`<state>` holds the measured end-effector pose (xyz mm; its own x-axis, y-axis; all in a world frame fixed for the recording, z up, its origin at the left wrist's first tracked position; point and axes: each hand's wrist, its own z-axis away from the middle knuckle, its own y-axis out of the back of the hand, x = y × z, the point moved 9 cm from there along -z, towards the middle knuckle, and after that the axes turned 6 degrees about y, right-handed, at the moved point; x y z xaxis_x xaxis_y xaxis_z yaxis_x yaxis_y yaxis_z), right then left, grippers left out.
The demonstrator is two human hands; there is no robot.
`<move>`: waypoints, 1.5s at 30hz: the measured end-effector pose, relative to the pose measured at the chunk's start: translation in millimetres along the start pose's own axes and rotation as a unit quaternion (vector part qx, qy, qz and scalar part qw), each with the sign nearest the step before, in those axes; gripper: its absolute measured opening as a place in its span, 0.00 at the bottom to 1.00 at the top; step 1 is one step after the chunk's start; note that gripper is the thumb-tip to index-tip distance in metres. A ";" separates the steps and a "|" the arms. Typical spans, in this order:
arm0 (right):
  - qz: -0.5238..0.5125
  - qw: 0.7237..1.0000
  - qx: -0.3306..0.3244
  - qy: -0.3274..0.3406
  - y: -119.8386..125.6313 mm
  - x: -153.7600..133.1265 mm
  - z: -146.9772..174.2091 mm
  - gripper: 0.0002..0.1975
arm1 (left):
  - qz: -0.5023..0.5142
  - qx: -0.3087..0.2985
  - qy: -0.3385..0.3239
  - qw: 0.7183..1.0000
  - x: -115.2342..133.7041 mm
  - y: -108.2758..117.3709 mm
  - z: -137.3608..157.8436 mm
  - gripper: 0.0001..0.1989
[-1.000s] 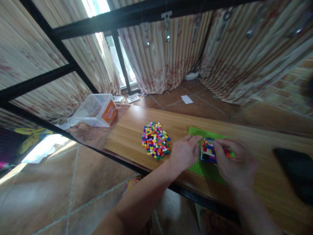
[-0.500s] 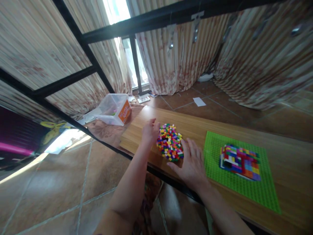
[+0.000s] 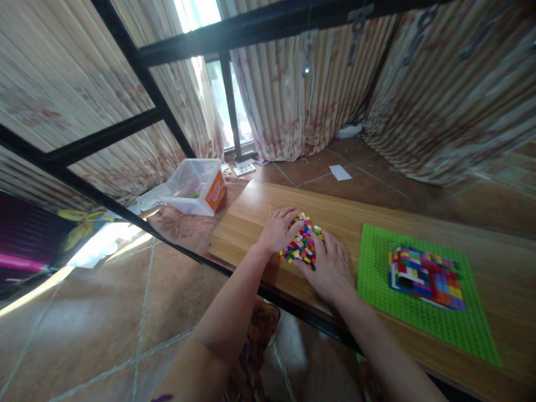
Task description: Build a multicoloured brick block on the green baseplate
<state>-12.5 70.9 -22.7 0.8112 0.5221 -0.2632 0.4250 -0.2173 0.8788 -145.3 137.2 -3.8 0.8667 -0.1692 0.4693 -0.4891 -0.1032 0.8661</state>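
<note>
A pile of small multicoloured building bricks (image 3: 302,241) lies on the wooden tabletop (image 3: 247,215) between my two hands. My left hand (image 3: 280,229) rests along the pile's left side, fingers stretched over its far edge and thumb across the bricks. On the right side, my right hand (image 3: 331,268) lies against the pile with fingers apart. Neither hand has a brick visibly gripped. Right of my right hand is a green studded baseplate (image 3: 371,285), bearing a low block (image 3: 427,279) built of coloured bricks.
A clear plastic box (image 3: 195,190) with an orange label stands beyond the table's left end. Black metal bars (image 3: 176,50) cross above, before striped curtains (image 3: 285,106). White paper (image 3: 340,172) lies on the tiled floor (image 3: 104,312) behind the table.
My left hand has moved right and now lies over the pile's left side. The pile looks more squeezed together between both hands. The view has shifted slightly.
</note>
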 end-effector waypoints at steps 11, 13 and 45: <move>-0.034 0.999 0.033 0.005 10.7 9.8 -8.4 0.21 | 0.017 0.018 -0.016 1.000 17.4 0.3 5.1 0.18; -0.034 0.999 0.035 0.002 12.7 12.2 -7.6 0.20 | 0.028 0.016 -0.021 0.999 20.6 -0.2 5.2 0.18; -0.098 0.988 0.069 -0.102 59.4 71.6 9.8 0.29 | 0.036 -0.048 -0.149 0.987 81.2 -38.0 -22.4 0.19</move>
<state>74.8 87.3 6.7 0.7659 0.3915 -0.5099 0.6211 -0.2458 0.7442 -54.1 149.3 5.3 0.7560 -0.4548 0.4708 -0.5241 0.0103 0.8516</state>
